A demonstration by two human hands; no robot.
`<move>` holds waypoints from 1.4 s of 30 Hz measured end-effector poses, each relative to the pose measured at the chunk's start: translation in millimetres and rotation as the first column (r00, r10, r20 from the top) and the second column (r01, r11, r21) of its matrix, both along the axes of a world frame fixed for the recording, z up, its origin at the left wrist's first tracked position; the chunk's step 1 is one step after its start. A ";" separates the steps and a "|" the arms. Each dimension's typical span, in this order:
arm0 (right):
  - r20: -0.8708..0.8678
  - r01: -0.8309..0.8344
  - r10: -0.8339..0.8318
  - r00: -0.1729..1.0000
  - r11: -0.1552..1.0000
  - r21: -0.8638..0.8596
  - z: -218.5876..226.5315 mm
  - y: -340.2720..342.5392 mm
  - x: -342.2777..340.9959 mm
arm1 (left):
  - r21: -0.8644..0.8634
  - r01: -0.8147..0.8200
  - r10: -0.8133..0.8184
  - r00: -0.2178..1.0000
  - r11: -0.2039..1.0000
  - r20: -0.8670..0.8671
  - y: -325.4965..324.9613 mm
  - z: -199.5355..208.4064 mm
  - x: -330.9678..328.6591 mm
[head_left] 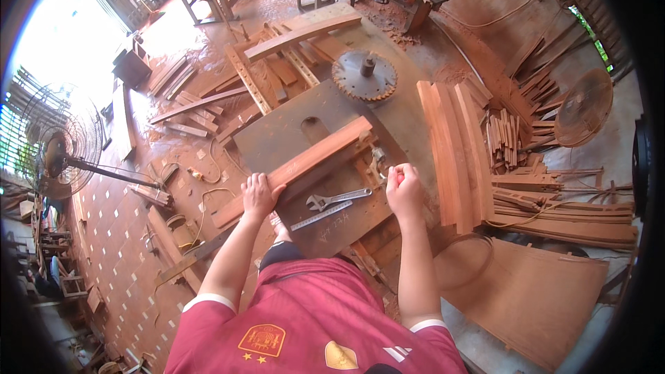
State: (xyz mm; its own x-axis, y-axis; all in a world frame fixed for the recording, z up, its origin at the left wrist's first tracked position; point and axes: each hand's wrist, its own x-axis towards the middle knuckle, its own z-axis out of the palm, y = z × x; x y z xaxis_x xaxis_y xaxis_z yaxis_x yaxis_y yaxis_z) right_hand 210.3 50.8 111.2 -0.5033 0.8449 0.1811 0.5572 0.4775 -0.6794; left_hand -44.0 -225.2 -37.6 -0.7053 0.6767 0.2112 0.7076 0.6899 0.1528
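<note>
A long reddish wooden board (315,156) lies aslant across a dark machine table (277,131). My left hand (259,195) holds its near left part, fingers over the top and thumb along the near side. My right hand (404,183) is closed beside a metal fitting (378,155) at the board's far right end. A small red bit shows between its fingers; what it holds cannot be made out. Between my arms lie an adjustable wrench (338,199) and a steel ruler (321,215). A toothed circular saw blade (364,76) sits on a shaft beyond the board.
Curved wooden pieces (454,156) stand together on the right. A standing fan (66,156) is at the left, and another round fan (584,108) at the right. Wood offcuts (506,135) are piled about. A large brown sheet (526,298) lies at lower right.
</note>
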 end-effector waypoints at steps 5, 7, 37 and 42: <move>-0.030 0.014 -0.016 0.999 0.998 -0.060 -1.9 -1.0 2.6 | -0.093 -0.035 0.030 0.998 0.995 -0.050 -14.8 30.1 -36.5; -0.042 0.033 -0.035 0.999 0.999 -0.041 -5.3 -2.8 5.9 | -0.123 -0.058 0.048 0.995 0.991 -0.082 -33.0 46.1 -51.8; 0.199 -0.622 0.590 0.783 0.729 0.286 70.6 -133.7 0.1 | -0.189 0.226 -0.253 0.958 0.956 -0.135 -145.1 262.7 6.0; 0.241 -0.693 0.654 0.717 0.706 0.146 57.7 -161.8 -39.8 | -0.499 0.369 -0.521 0.829 0.784 -0.206 -107.5 314.3 13.1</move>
State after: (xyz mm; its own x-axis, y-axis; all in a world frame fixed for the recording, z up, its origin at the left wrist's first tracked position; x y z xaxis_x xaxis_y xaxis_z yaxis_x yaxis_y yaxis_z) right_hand 170.5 -111.1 168.9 -0.9599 0.2183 0.1759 0.1195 0.8861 -0.4478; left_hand -31.0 -332.7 276.7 -0.2459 0.9692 -0.0143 0.9050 0.2243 -0.3614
